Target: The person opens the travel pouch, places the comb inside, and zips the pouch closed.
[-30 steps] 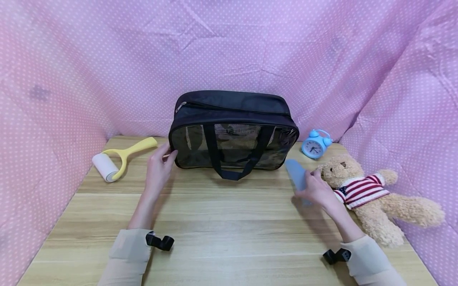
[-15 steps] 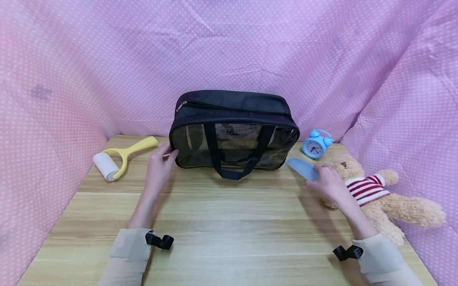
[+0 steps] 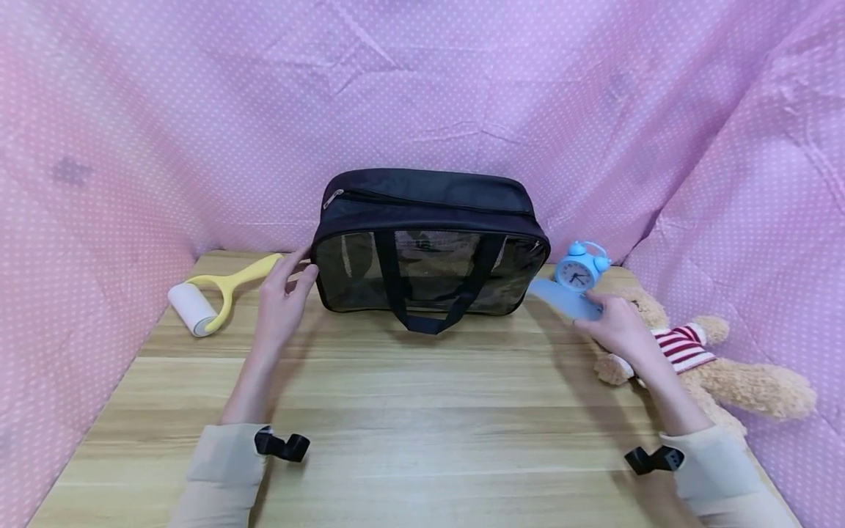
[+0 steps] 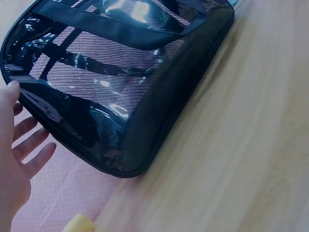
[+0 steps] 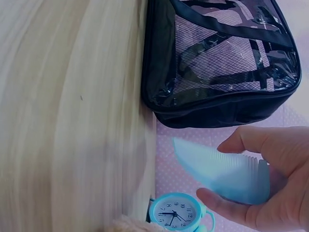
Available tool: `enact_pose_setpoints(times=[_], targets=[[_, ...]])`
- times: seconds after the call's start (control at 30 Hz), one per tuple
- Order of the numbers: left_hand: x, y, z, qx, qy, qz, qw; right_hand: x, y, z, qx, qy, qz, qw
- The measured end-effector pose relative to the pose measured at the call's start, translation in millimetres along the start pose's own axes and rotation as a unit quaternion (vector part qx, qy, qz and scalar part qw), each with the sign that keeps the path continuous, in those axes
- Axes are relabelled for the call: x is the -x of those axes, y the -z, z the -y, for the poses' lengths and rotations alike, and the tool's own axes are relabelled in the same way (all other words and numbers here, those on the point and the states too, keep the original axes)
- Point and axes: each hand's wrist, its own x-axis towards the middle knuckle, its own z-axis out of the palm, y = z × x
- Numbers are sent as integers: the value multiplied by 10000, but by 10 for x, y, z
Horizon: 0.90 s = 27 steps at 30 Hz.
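A black bag [image 3: 432, 275] with clear panels and hanging straps stands at the back middle of the table. At its left side, my left hand [image 3: 282, 304] touches the edge; in the left wrist view the fingers of this hand [image 4: 21, 145] lie straight and spread along the bag [image 4: 111, 72]. My right hand [image 3: 620, 330] pinches a light blue comb [image 3: 564, 297] between thumb and fingers, right of the bag. The right wrist view shows the comb [image 5: 224, 174] in this hand [image 5: 275, 179], its teeth towards the bag [image 5: 227, 63] and apart from it.
A blue alarm clock [image 3: 577, 271] stands behind the comb. The teddy bear [image 3: 686, 348] in a striped shirt lies under and beside my right forearm. At the left lies a yellow-handled lint roller [image 3: 194, 308]. Pink dotted cloth [image 3: 422, 88] hangs around the table [image 3: 422, 440].
My right hand has moved right and slightly up with the comb, which has turned flatter, nearer the clock. My left hand has shifted slightly left and up, its fingers straighter along the bag's side.
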Motion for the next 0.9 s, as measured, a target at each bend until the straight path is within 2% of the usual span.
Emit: enact_pose_setpoints(times=[0.13,0.27,0.43,0.53,0.8,0.9], targets=[[-86,44,-93,174,-234,-224,9993,-8,37,-18,-287,13,-106,9995],[-204,75,-248,254,-374,-306,9985,-2,89,4,-499,55,-415,9979],[-392,77,-474,85,-408,-317,9986,15,188,32,-338,-14,-848,9958],[-519,55,-613,16,-479,-290,9984,16,256,61,-320,-116,-947,9949],[-830,-72,-916,-326,-1171,113,9925,-34,437,126,-667,-66,-1240,9900],[-908,-114,-992,-472,-1219,386,9907,-56,493,128,-867,-63,-1319,9874]])
